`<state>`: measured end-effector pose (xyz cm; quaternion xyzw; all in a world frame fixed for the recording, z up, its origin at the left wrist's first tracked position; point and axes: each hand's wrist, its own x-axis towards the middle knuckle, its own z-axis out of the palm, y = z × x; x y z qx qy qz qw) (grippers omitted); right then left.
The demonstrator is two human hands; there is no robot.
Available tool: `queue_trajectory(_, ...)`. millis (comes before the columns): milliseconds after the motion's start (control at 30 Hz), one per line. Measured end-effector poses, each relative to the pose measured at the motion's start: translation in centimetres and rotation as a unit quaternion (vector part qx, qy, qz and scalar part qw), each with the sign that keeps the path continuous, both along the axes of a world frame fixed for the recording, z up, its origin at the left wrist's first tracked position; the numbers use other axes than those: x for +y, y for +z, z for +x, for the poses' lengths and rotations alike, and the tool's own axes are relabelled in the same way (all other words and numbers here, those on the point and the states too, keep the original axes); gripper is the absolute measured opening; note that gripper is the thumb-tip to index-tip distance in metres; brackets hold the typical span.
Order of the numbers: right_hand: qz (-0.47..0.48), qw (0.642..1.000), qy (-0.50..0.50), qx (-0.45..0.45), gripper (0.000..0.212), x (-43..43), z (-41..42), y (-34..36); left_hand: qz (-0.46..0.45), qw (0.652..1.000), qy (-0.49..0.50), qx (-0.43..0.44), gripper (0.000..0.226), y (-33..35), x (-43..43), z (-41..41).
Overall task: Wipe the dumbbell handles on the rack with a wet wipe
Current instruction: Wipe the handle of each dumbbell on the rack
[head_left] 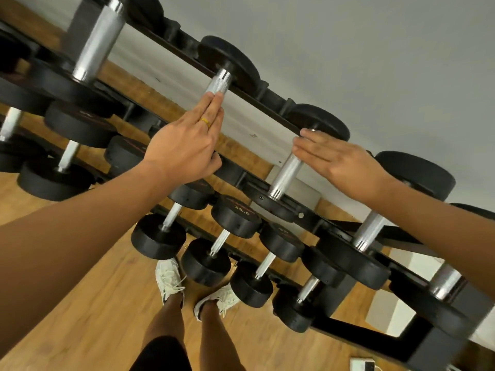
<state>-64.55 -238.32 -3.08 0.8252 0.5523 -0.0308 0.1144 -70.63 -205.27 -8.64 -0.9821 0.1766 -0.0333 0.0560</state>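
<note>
Blur smears the rack's [356,330] left end and lower right corner, where dumbbell heads are cut off. Left hand [184,145], fingers straight, lies flat along a knurled handle [217,85] on the top tier and hides its near half. Right hand [340,159], fingers also straight, covers the far end of the next handle [285,171]. Wipe under either palm: cannot tell. One middle-tier head [237,218] reads "22.5"; other labels are illegible.

The left hand [184,148] hides most of one dumbbell handle [217,85]; the right hand [342,162] partly hides the next handle [285,175].
</note>
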Motion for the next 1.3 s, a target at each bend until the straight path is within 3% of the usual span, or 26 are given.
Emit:
queue_trajectory(67,-0.005,1.000,0.003,0.008,0.072,0.4,-1.1,-0.3,-0.003,1.000,-0.002,0.002,0.077,-0.1,0.0,0.0)
queue_trajectory(200,-0.066,0.991,0.110,0.029,0.089,0.3,-3.4,-0.8,-0.006,1.000,0.001,0.003,0.076,0.0,-0.1,-0.1)
queue_trajectory(267,-0.066,0.993,0.092,0.024,0.096,0.2,-2.4,-0.3,-0.009,1.000,0.003,0.002,0.076,0.1,-0.1,-0.2)
queue_trajectory(367,-0.024,0.999,0.002,0.028,0.085,0.0,-1.2,0.2,-0.013,1.000,0.005,0.001,0.076,0.3,-0.2,-0.2)
queue_trajectory(533,-0.077,0.992,0.086,0.052,0.096,0.8,-3.7,-0.6,0.001,1.000,0.007,-0.006,0.074,0.3,-0.2,-0.3)
queue_trajectory(600,-0.057,0.996,0.047,0.043,0.102,0.6,-2.7,-0.5,0.002,1.000,0.008,-0.010,0.074,0.3,-0.2,-0.3)
queue_trajectory(700,-0.015,0.997,-0.050,0.050,0.096,0.8,-2.4,-0.3,0.007,1.000,0.011,-0.008,0.074,0.3,-0.2,-0.3)
queue_trajectory(867,-0.069,0.992,0.060,0.086,0.095,1.9,-5.6,-1.6,0.020,1.000,0.010,-0.012,0.075,0.4,-0.3,-0.3)
queue_trajectory(1000,-0.008,0.993,-0.051,0.102,0.092,1.0,-0.9,0.6,0.013,1.000,0.011,-0.012,0.075,0.3,-0.3,-0.3)
queue_trajectory(1100,0.001,0.997,-0.020,0.073,0.071,1.2,0.4,0.8,0.010,1.000,0.009,-0.011,0.074,0.4,-0.1,-0.3)
queue_trajectory(1300,0.004,0.998,-0.021,0.058,0.071,2.2,1.2,-0.3,-0.002,1.000,0.001,-0.005,0.076,0.0,0.0,-0.1)
